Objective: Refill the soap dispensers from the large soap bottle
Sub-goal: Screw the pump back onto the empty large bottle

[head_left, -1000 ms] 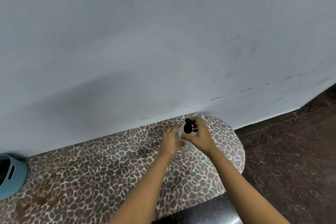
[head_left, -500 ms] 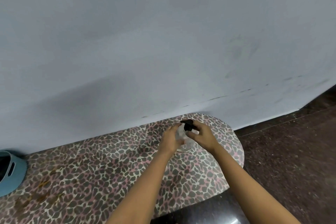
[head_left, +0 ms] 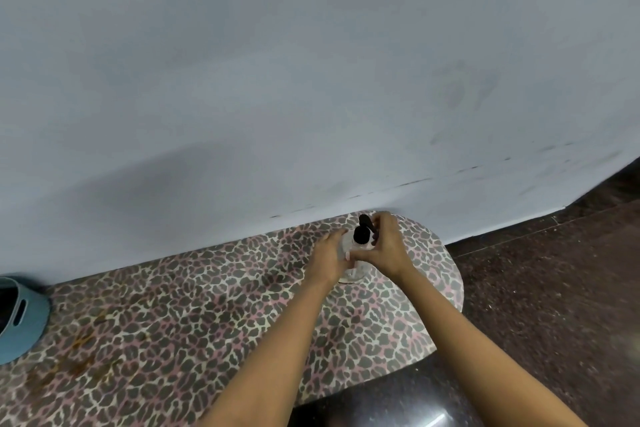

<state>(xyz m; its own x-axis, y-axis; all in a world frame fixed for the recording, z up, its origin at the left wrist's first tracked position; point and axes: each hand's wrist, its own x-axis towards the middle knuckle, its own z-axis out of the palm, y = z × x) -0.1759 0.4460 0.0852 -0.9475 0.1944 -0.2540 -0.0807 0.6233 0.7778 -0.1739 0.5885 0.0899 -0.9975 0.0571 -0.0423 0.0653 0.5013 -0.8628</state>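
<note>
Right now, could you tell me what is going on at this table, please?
A person is working on a clear soap dispenser that stands upright on the leopard-print table, close to the wall. Their left hand holds its body while the right hand pinches the black pump at the neck, probably to unscrew or tighten it. The large soap bottle is not in view. A blue basket sits at the table's left end.

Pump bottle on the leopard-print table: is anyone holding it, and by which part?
Yes, both hands hold it. The left hand grips the clear body of the soap dispenser; the right hand is curled round its black pump top.
</note>
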